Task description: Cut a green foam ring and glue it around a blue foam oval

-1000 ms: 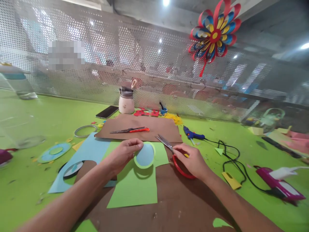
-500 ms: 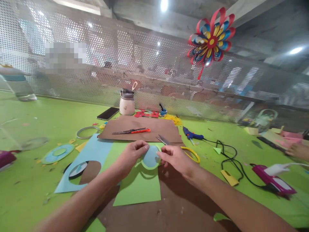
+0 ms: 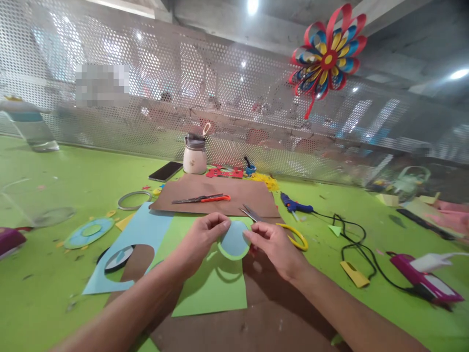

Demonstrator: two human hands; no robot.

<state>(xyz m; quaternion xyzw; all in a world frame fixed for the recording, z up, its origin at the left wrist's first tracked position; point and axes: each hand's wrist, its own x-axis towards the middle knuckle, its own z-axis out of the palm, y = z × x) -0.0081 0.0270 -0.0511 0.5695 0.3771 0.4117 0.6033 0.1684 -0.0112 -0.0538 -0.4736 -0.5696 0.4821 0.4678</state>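
Observation:
A light blue paper disc with a pale green rim (image 3: 234,240) is held up between my two hands. My left hand (image 3: 207,237) pinches its left edge, thumb on top. At the right edge, my right hand (image 3: 273,242) grips it between thumb and fingers. Below the disc lies a green paper sheet (image 3: 216,291), on which a shadow falls. Just beyond my right hand rest yellow-handled scissors (image 3: 298,238), partly covered by that hand. Red-handled scissors (image 3: 216,197) lie on a folded brown sheet (image 3: 249,190) farther back.
Left of my arm lie a blue sheet with a round cutout (image 3: 146,225) and a blue-and-green paper flower (image 3: 90,232). A blue glue gun (image 3: 296,204) with its cord lies right. A jar (image 3: 195,157) and phone (image 3: 165,171) stand behind; a paper flower (image 3: 329,59) hangs above.
Both hands keep hold of the disc, which has shifted slightly right and tilted a little. The view has turned slightly. Another person's hand at the far right is out of view.

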